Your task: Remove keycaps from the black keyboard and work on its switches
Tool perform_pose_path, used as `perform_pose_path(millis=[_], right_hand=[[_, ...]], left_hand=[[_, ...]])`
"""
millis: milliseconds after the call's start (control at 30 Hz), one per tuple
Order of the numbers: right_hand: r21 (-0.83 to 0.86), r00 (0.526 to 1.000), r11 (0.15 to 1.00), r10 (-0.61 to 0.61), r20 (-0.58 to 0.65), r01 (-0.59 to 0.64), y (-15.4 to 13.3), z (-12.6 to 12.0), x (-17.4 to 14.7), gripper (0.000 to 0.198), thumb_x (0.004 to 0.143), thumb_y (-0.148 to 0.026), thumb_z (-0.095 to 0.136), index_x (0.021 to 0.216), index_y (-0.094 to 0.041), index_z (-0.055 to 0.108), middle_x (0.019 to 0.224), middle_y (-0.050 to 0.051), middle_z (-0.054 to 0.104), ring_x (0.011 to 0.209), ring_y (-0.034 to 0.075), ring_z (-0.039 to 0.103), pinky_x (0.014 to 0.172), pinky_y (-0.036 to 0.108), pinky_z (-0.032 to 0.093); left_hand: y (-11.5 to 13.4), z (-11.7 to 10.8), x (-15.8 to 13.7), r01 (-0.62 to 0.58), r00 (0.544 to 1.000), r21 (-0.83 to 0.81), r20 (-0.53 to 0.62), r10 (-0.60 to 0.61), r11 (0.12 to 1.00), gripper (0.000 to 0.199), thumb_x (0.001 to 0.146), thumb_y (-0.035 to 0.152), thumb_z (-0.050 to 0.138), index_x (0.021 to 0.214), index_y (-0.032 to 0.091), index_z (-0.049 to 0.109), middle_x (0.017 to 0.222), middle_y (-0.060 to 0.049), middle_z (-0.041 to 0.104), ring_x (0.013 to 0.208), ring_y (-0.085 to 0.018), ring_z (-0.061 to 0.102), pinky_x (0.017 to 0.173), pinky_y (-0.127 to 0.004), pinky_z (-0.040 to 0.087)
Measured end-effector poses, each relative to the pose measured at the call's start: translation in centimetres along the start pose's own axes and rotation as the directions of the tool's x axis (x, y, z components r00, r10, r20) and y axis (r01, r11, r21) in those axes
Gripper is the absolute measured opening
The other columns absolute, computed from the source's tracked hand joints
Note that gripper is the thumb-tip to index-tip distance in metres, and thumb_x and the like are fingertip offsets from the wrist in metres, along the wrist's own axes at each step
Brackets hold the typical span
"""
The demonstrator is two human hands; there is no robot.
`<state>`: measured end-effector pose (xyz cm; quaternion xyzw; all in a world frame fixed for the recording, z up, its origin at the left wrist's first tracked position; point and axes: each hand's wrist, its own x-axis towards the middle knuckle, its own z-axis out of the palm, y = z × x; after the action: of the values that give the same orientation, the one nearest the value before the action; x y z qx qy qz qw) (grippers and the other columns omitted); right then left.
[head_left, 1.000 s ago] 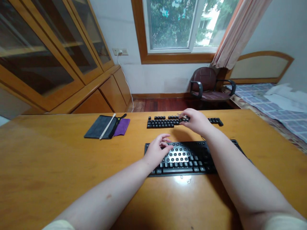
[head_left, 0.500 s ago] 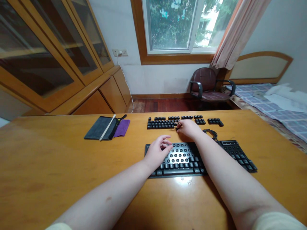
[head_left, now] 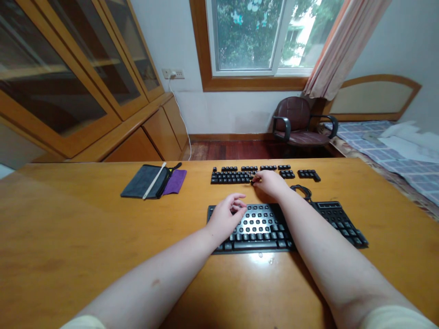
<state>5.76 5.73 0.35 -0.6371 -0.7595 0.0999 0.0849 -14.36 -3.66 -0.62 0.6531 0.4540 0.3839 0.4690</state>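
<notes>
The right hand (head_left: pixel 272 183) bunches its fingers at small, loose black keycaps (head_left: pixel 230 177) beyond the black rectangular keyboard (head_left: pixel 255 222), clamped or not I cannot tell; the left hand's (head_left: pixel 226 214) curl apart over it. A sideways brush could scatter the crowded rows.

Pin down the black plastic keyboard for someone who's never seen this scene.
On the glossy brown wooden table, find the person's bare left hand. It is over the left part of the long black plastic keyboard. Unlike the loose black keycaps lined up beyond it, this is one board, with capless posts exposed.
</notes>
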Motion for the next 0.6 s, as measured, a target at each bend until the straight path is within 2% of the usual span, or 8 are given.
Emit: perform_pose_path(millis=[600], right_hand=[[0.034, 0.999, 0.999, 0.003, -0.054, -0.001, -0.17, 0.3, 0.28, 0.013, 0.075, -0.025, 0.059, 0.085, -0.023, 0.068, 0.091, 0.004, 0.069, 0.084, 0.021, 0.061, 0.069, 0.028, 0.043]], left_hand=[[0.2, -0.05, -0.02, 0.004, 1.0, 0.026, 0.009, -0.004, 1.0, 0.029, 0.078, 0.019, 0.056, 0.107, 0.016, 0.056, 0.086, -0.004, 0.064, 0.075, -0.013, 0.061, 0.075, -0.029, 0.05]])
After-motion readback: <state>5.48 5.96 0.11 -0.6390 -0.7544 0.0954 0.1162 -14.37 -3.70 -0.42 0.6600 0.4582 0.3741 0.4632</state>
